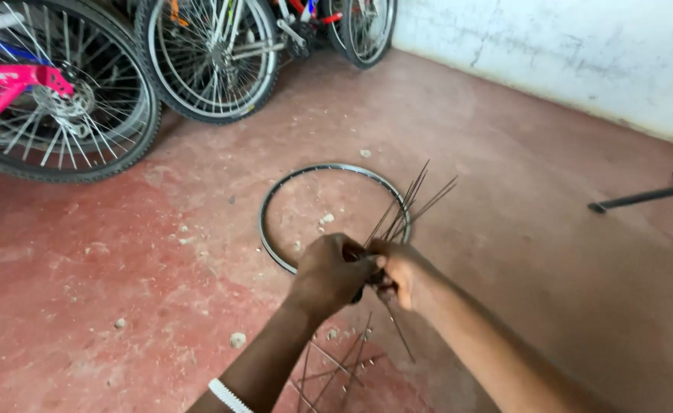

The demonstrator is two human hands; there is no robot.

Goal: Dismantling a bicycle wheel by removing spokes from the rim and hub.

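Note:
My left hand [329, 271] and my right hand [399, 269] meet above the red floor, both closed around a small dark wheel hub with a bundle of thin metal spokes [409, 200] fanning up and to the right. The hub itself is mostly hidden between my fingers. More spokes [336, 371] hang or lie below my hands near the bottom edge. A bare metal bicycle rim [275, 199] lies flat on the floor just beyond my hands.
Several bicycles stand at the back: a pink-framed one with a black tyre [133, 115] at left, another wheel [210, 57] beside it. A white wall [566, 53] runs at the right. A dark metal bar [642, 197] lies at the right. Small stones litter the floor.

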